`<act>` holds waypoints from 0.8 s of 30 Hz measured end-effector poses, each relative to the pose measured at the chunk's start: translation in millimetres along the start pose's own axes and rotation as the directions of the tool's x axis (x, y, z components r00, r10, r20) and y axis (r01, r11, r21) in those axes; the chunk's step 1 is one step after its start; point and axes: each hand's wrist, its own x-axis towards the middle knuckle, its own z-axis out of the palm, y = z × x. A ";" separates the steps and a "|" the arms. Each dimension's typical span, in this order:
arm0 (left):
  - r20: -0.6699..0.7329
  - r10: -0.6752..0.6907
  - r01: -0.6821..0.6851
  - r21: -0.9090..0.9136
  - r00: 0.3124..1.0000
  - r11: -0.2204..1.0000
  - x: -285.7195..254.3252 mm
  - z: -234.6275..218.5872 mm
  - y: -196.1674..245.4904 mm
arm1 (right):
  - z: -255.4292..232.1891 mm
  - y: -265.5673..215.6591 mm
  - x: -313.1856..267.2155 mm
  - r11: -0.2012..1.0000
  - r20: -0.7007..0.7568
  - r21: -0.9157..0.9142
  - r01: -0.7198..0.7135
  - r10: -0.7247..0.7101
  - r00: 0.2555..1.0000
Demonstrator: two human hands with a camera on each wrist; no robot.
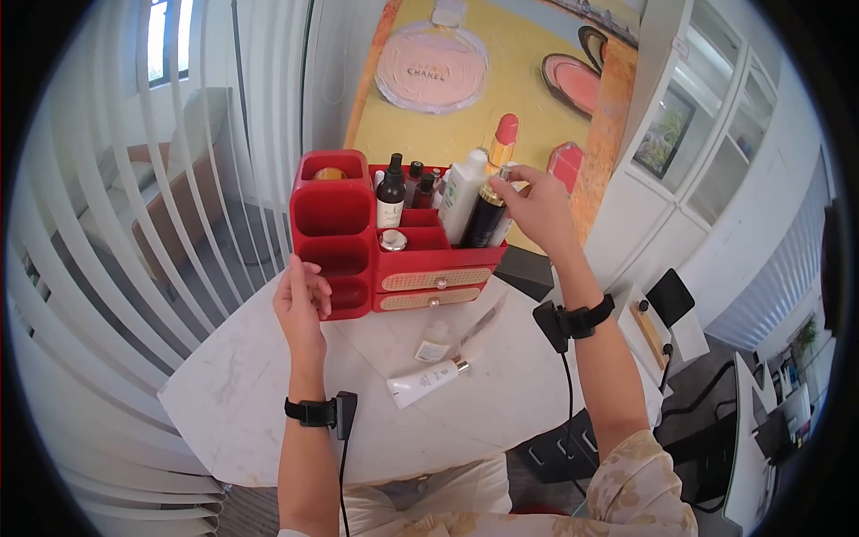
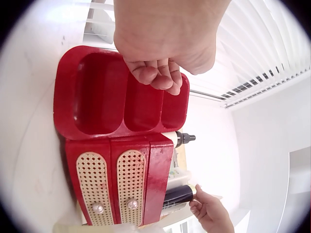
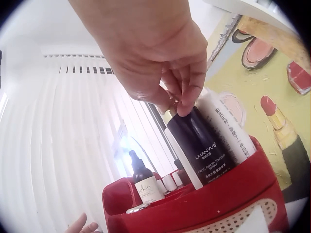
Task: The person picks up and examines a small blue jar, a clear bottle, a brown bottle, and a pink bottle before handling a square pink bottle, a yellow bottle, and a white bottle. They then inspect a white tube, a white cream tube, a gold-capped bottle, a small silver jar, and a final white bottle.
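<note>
A red cosmetics organizer (image 1: 438, 262) stands on the white table, with open compartments on its left and two woven-front drawers. My right hand (image 1: 543, 213) pinches the top of a dark spray bottle (image 3: 206, 150), whose lower part sits in the right-hand compartment. Beside that bottle is a white bottle (image 1: 461, 199). At the organizer's left front, my left hand (image 1: 301, 300) is held with fingers loosely bent and nothing in them. In the left wrist view, its fingertips (image 2: 163, 82) overlap the open compartments.
A dark dropper bottle (image 1: 391, 191) and several small bottles stand in the organizer's back. A white tube (image 1: 428, 383) and a small clear bottle (image 1: 433, 342) lie in front. A black box (image 1: 525, 272) is at the right; a cosmetics painting (image 1: 510, 54) rises behind. Vertical blinds (image 1: 116, 224) hang left.
</note>
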 end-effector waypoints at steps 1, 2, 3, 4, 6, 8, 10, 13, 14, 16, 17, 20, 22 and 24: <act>0.002 0.002 -0.002 0.000 1.000 1.000 0.4 0.1 -0.6 | -2.2 -3.1 0.3 1.000 -0.027 -0.012 -0.005 0.004 1.000; 0.004 0.003 -0.003 -0.002 1.000 1.000 0.6 0.2 -0.8 | -5.1 -6.0 1.5 1.000 -0.064 -0.026 0.006 -0.008 0.998; 0.005 0.005 -0.005 -0.004 1.000 1.000 0.7 0.5 -0.7 | -9.3 -9.3 3.3 0.999 -0.101 -0.039 0.017 -0.021 0.995; 0.006 0.006 -0.006 -0.006 1.000 1.000 0.5 0.5 -0.3 | -14.7 -13.2 5.1 0.998 -0.137 -0.053 0.027 -0.034 0.990; -0.002 0.003 -0.003 0.005 1.000 1.000 0.2 0.6 0.8 | -32.2 -24.4 10.0 0.999 -0.174 -0.040 0.020 -0.027 0.984; -0.009 0.004 -0.004 0.003 1.000 1.000 0.2 1.0 1.7 | -52.2 -42.0 10.4 1.000 -0.193 0.012 0.008 -0.006 0.981; -0.014 0.008 -0.009 -0.011 1.000 1.000 0.2 1.8 2.1 | -72.2 -61.4 7.6 0.994 -0.192 0.105 -0.011 0.031 0.981; -0.024 0.005 -0.005 0.009 1.000 1.000 0.0 1.9 1.1 | -89.1 -72.9 -0.7 0.992 -0.114 0.127 0.022 -0.007 0.994; -0.019 0.011 -0.011 0.003 1.000 1.000 0.6 1.3 0.5 | -88.4 -72.8 -6.0 0.991 -0.090 0.134 0.006 0.006 0.996; -0.012 0.020 -0.020 -0.008 1.000 1.000 1.3 0.3 -0.6 | -82.5 -71.8 -20.6 0.988 -0.038 0.150 -0.026 0.032 0.999; -0.013 0.019 -0.019 -0.013 1.000 1.000 1.2 0.5 -0.2 | -77.3 -70.4 -28.3 0.991 0.001 0.133 -0.009 0.009 1.000; -0.014 0.016 -0.016 -0.023 1.000 1.000 1.1 1.0 0.9 | -56.4 -57.9 -51.2 0.996 0.127 0.077 0.050 -0.060 0.990; -0.016 0.011 -0.011 -0.029 1.000 1.000 0.8 1.0 0.3 | -41.6 -45.0 -63.4 0.994 0.225 0.030 0.104 -0.108 0.968; -0.018 0.009 -0.009 -0.016 1.000 1.000 0.1 2.2 2.7 | -26.4 -35.8 -73.0 0.986 0.251 0.114 0.121 -0.147 0.957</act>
